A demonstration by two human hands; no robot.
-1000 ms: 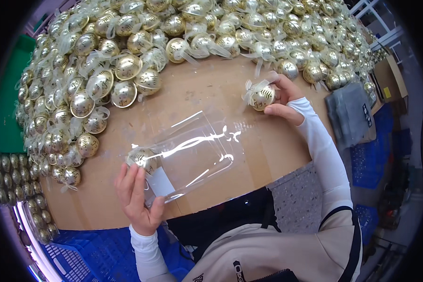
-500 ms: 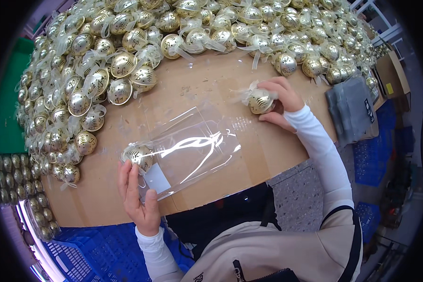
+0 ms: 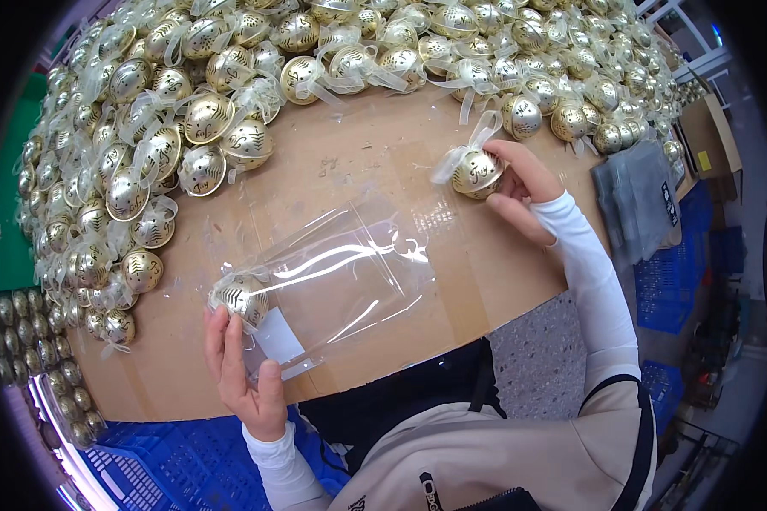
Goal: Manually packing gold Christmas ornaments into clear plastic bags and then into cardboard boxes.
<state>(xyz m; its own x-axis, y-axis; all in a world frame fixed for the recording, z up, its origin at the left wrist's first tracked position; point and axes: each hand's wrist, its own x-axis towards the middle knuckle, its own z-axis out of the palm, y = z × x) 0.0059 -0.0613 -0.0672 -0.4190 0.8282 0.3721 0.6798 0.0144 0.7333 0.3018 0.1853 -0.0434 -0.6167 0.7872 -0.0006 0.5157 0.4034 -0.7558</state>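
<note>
My right hand [image 3: 524, 189] grips a shiny gold bell ornament [image 3: 477, 174] between thumb and fingers, above the cardboard. A sheer pale ribbon [image 3: 469, 152] sticks up from its top. My left hand [image 3: 249, 375] has its fingers stretched out and thumb apart, with the fingertips touching the near side of another gold bell ornament [image 3: 240, 298]. That one sits at the left end of a flat clear plastic package [image 3: 341, 281], which shines with glare. Whether it is inside or under the plastic, I cannot tell. A white label [image 3: 279, 335] shows by my left thumb.
A large heap of gold bell ornaments [image 3: 204, 117] with ribbons covers the far and left parts of the cardboard surface [image 3: 375, 145]. Grey translucent bags [image 3: 639, 204] lie at the right edge. Blue crates [image 3: 179, 460] stand below, and more ornaments sit in rows [image 3: 30, 328] at left.
The ornament in my right hand has turned, so its lettered side faces up and its ribbon stands higher. My left hand remains beside the other ornament.
</note>
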